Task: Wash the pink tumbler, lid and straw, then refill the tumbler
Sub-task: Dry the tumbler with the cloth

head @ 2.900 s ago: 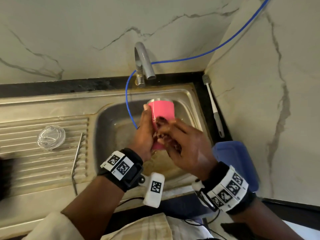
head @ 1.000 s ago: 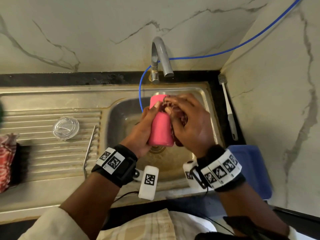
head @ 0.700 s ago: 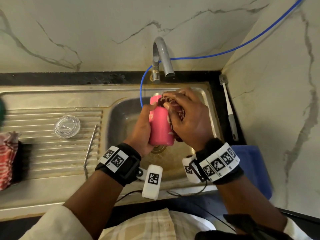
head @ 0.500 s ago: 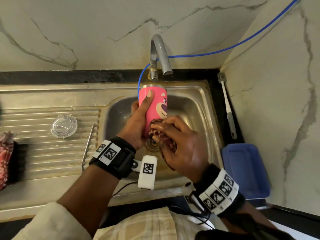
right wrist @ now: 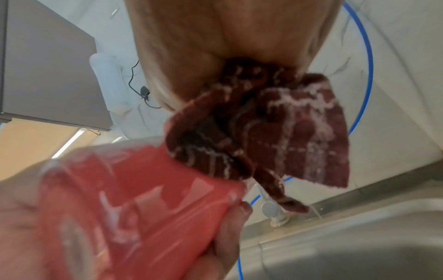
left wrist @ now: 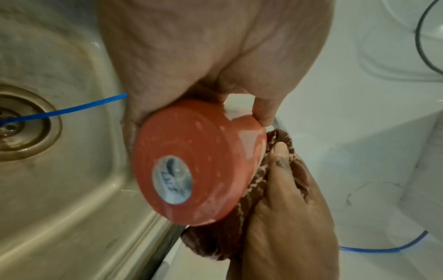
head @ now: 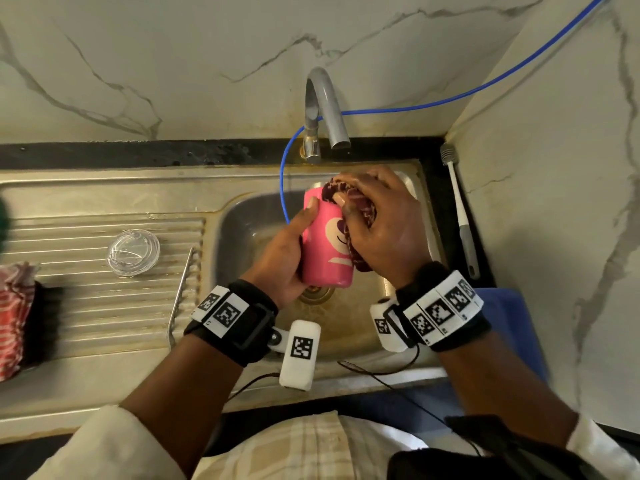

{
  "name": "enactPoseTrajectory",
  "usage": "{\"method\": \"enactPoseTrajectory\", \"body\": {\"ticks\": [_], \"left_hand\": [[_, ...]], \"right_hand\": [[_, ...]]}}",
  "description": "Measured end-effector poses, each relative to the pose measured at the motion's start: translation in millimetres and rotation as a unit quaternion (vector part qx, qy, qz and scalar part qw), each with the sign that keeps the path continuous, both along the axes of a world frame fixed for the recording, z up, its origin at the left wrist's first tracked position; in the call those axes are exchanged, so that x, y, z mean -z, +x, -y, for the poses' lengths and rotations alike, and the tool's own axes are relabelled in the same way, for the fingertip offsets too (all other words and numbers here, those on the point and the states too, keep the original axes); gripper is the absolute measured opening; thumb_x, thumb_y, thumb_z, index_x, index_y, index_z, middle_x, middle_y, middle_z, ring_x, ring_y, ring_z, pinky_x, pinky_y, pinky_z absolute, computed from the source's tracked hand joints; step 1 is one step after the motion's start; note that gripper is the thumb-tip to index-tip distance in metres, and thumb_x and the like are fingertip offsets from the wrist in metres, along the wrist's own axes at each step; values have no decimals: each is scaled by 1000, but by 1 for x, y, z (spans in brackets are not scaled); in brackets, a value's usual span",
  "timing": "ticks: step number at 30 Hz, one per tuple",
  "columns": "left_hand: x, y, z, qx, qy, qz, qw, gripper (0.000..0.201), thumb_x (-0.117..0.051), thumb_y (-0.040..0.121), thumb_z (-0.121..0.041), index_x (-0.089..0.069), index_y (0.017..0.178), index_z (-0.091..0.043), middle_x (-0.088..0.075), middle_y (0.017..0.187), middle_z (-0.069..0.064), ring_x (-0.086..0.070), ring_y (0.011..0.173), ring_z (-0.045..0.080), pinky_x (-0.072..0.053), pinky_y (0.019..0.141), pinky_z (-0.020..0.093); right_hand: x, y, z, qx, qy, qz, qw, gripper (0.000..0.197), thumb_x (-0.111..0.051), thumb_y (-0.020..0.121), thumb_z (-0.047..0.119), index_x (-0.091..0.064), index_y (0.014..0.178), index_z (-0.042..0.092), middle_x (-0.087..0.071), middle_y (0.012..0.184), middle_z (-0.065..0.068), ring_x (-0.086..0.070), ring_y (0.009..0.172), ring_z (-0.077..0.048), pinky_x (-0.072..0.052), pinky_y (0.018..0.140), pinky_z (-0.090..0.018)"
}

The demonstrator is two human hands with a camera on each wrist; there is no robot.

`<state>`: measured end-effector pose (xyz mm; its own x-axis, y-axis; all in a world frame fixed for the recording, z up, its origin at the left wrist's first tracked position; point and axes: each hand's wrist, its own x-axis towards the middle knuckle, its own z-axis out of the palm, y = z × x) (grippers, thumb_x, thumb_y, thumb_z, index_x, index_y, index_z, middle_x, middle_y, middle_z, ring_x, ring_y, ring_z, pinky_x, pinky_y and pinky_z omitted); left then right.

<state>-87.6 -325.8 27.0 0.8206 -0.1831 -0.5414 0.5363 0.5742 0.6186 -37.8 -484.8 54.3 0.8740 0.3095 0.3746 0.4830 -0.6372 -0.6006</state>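
My left hand point(head: 291, 244) grips the pink tumbler point(head: 325, 251) upright over the sink basin, thumb up near its rim. Its soapy base with a silver sticker point(left wrist: 172, 180) faces the left wrist camera. My right hand point(head: 377, 223) holds a soapy maroon cloth point(head: 360, 216) against the tumbler's upper right side and rim; the cloth point(right wrist: 275, 132) hangs from the palm in the right wrist view above the tumbler point(right wrist: 134, 208). The clear lid point(head: 133, 251) lies on the ribbed draining board, with the metal straw point(head: 180, 292) beside it.
The tap point(head: 323, 109) stands behind the steel sink point(head: 242, 223), with a thin blue hose point(head: 283, 188) running into the basin drain point(left wrist: 14, 123). A long brush point(head: 460, 216) lies along the right counter, a blue tub point(head: 509, 327) sits at front right, and a red-striped cloth point(head: 14, 313) lies far left.
My right hand with the cloth moved up from the tumbler's lower part to its rim. My left hand lowered the tumbler slightly and kept its grip.
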Motion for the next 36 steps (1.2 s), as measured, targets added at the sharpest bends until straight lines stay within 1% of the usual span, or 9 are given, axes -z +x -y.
{"method": "enactPoseTrajectory", "body": {"ticks": [3,7,10,13,15,17,20,24,36], "left_hand": [[3,4,-4,-26,-11,-14,1000,56,-48,105,-55,-66,136,-12,-74,125,16,-74,108,31,-61,87,48],[4,11,-9,-56,-18,-28,998,69,-44,102,-66,-72,125,-6,-75,110,18,-73,93,29,-62,79,40],[3,13,-10,-58,5,-28,998,77,-51,92,-75,-70,126,-9,-76,110,19,-74,88,29,-61,79,40],[2,12,-4,-55,52,-1,997,102,-74,68,-80,-48,143,-16,-76,115,17,-75,87,29,-63,69,39],[1,9,-2,-59,68,28,996,80,-74,76,-65,-44,136,-20,-76,102,9,-75,75,23,-61,58,35],[0,6,1,-53,50,25,997,68,-72,87,-56,-47,138,-19,-77,110,10,-78,86,27,-63,66,41],[5,0,1,-30,30,28,999,77,-70,93,-61,-46,151,-17,-69,135,20,-72,112,38,-61,84,51],[6,-3,-1,-45,26,26,998,83,-72,89,-66,-47,153,-19,-67,139,19,-67,124,40,-59,94,53],[6,5,-10,-119,71,17,990,60,-50,106,-56,-50,149,-14,-72,127,24,-75,97,29,-65,71,39]], "right_hand": [[4,-18,-3,-23,5,-3,1000,34,-64,102,31,-72,130,13,-64,118,-2,-66,99,-13,-59,83,-32],[16,-64,1,-92,13,-16,996,31,-74,99,18,-74,130,13,-63,120,-1,-65,99,-6,-57,80,-18],[22,-78,8,-129,-4,4,992,29,-72,100,20,-76,126,11,-65,120,-6,-69,97,-16,-61,74,-31],[19,-68,12,-148,-2,15,989,28,-70,101,21,-76,125,8,-66,119,-9,-70,97,-22,-62,71,-38],[13,-55,9,-124,0,16,992,29,-73,100,19,-75,128,10,-65,120,-7,-70,98,-20,-62,74,-37],[5,-39,3,-81,4,17,997,31,-71,100,20,-74,130,13,-65,121,-6,-68,100,-17,-61,79,-35],[-3,-13,-5,-33,9,26,999,31,-66,102,25,-73,129,13,-66,118,-4,-66,98,-13,-59,80,-31],[-2,-3,-11,-16,4,14,1000,32,-64,103,29,-71,131,15,-66,123,-2,-65,102,-8,-59,84,-26],[17,-73,7,-140,22,-17,990,31,-76,97,17,-75,128,10,-65,120,-6,-69,102,-18,-61,78,-36]]}}
